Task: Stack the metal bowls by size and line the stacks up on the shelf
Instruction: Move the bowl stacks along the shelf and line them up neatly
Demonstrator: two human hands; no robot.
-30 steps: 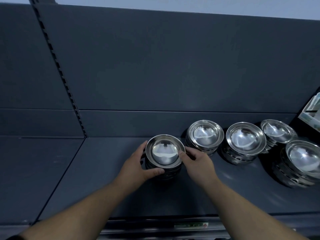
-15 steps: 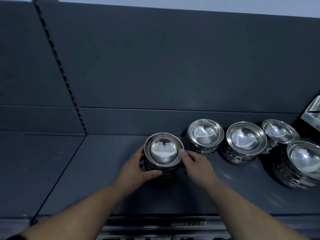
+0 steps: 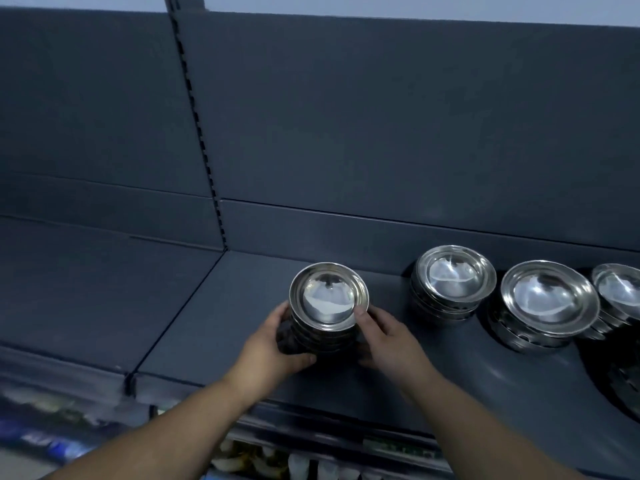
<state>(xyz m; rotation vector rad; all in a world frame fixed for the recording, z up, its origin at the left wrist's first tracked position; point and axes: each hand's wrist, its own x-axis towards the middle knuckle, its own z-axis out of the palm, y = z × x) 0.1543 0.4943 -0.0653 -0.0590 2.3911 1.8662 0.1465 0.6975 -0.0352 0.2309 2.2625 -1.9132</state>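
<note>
On dark shelf (image 3: 450, 375), hands (image 3: 273, 344) (image 3: 388, 337) gripping bowl stack (image 3: 327, 299), edge label (image 3: 398, 448) unreadable

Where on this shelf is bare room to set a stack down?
Free: the shelf between the seam at its left end and the held stack, gripped by the left hand and right hand; also a narrower gap before the next stack. Crowded: to the right, the third stack and beyond sit close.
</note>
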